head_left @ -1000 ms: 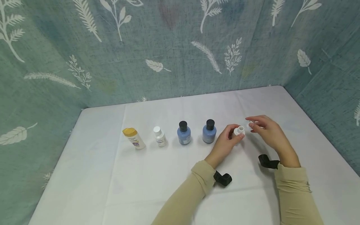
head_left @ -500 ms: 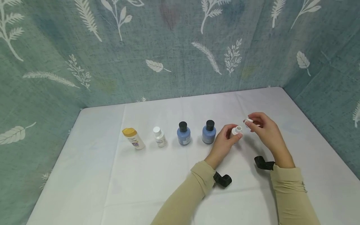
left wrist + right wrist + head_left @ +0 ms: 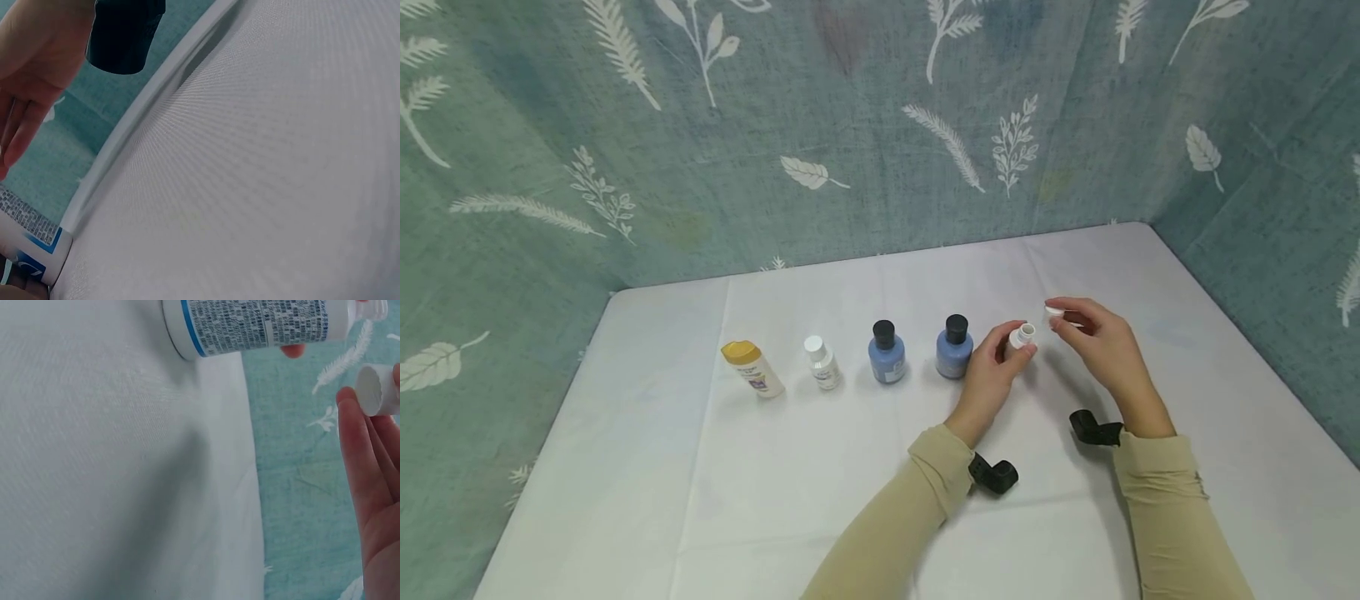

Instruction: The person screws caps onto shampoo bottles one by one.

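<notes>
My left hand (image 3: 990,375) grips a small white bottle (image 3: 1022,336) whose mouth is uncovered; thumb and fingers lie on either side of it. In the right wrist view the bottle (image 3: 259,325) shows fine print and a blue band, its base at the tablecloth. My right hand (image 3: 1097,342) pinches a white screw cap (image 3: 1055,313) just right of the bottle mouth, apart from it. Seen from the right wrist, the cap (image 3: 374,390) has its hollow side toward the bottle. Part of the bottle (image 3: 34,240) also shows at the left wrist view's lower left corner.
Left of my hands stand two blue bottles with black caps, the nearer one (image 3: 954,354) close to my left fingers and the other (image 3: 887,358) farther left. Beyond them are a white capped bottle (image 3: 823,364) and a yellow-capped bottle (image 3: 754,369). A patterned curtain (image 3: 850,150) hangs behind the table.
My right hand has moved left with the cap, closer to the bottle. The left hand has shifted slightly left with the bottle, toward the nearer blue bottle.
</notes>
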Motion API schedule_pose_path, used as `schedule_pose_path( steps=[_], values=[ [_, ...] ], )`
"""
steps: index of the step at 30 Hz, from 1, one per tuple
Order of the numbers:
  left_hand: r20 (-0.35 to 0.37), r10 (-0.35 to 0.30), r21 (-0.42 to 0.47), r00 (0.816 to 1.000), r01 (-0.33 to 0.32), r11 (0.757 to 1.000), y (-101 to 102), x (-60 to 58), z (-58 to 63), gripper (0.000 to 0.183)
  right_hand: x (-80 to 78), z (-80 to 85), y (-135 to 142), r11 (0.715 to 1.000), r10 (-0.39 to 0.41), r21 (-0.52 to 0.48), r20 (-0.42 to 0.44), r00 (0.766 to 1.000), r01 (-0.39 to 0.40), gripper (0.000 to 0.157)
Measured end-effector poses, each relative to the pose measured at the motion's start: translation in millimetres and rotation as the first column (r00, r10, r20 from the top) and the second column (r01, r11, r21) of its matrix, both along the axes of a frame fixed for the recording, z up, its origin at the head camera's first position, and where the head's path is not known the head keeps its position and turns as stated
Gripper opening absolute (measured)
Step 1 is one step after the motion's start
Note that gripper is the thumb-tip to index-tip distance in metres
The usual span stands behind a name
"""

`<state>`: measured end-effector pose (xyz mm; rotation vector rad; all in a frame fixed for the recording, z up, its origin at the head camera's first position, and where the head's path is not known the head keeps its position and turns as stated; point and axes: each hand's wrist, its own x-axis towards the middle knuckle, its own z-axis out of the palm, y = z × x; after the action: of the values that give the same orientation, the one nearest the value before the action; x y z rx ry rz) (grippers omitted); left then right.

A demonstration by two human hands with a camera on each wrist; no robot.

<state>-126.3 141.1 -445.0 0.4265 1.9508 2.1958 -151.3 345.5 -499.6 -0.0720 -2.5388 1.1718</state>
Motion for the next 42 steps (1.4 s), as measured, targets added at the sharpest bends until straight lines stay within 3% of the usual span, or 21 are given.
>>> schedule_pose_path(
  steps=[4, 10, 13, 17, 18, 20, 25, 30, 36, 42],
  values=[
    [-0.006, 0.0, -0.019, 1.0, 0.0, 1.0, 1, -0.4, 1.0, 0.036, -0.6, 2.9, -7, 0.998, 0.02, -0.066, -0.002, 1.0, -0.02, 0.033],
    [0.004, 0.003, -0.028, 1.0, -0.003, 1.0, 1, 0.6, 1.9, 0.037, 0.1, 8.3, -23, 0.997, 0.017, -0.072, -0.062, 0.998, -0.022, 0.033],
    [-0.011, 0.014, -0.036, 1.0, -0.015, 0.999, 2, 0.2, 0.2, 0.036, 3.9, 18.3, -33, 0.987, 0.036, -0.153, -0.09, 0.995, -0.049, 0.033],
    [-0.031, 0.029, -0.014, 0.999, -0.029, 0.999, 8, -6.4, -15.1, 0.034, 1.5, 19.4, -41, 0.98, 0.035, -0.19, -0.104, 0.994, -0.054, 0.035],
    [-0.029, 0.034, -0.002, 0.999, -0.034, 0.999, 9, -8.3, -19.1, 0.034, -1.5, 13.8, -42, 0.988, 0.01, -0.153, -0.103, 0.995, -0.026, 0.037],
    [-0.022, 0.041, 0.02, 0.999, -0.041, 0.999, 11, -11.1, -25.5, 0.033, 6.7, 31.0, -53, 0.983, 0.029, -0.176, -0.09, 0.996, -0.044, 0.037],
    [-0.007, 0.046, 0.023, 0.999, -0.046, 0.999, 4, -5.0, -10.6, 0.035, 31.3, 78.7, -78, 0.978, 0.072, -0.193, -0.058, 0.996, -0.082, 0.034],
    [-0.006, 0.05, -0.023, 0.999, -0.05, 0.998, 0, 0.3, 1.7, 0.036, 39.2, 93.4, -85, 0.974, 0.146, -0.161, -0.081, 0.986, -0.158, 0.028],
    [0.017, 0.069, -0.068, 0.997, -0.068, 0.995, -7, 2.6, 2.2, 0.037, 46.0, 102.0, -94, 0.964, 0.211, -0.145, -0.097, 0.973, -0.223, 0.025],
    [-0.034, 0.048, -0.074, 0.998, -0.05, 0.996, -5, 2.9, 3.7, 0.035, 46.2, 101.6, -89, 0.963, 0.217, -0.134, -0.125, 0.968, -0.233, 0.024]
  ],
)
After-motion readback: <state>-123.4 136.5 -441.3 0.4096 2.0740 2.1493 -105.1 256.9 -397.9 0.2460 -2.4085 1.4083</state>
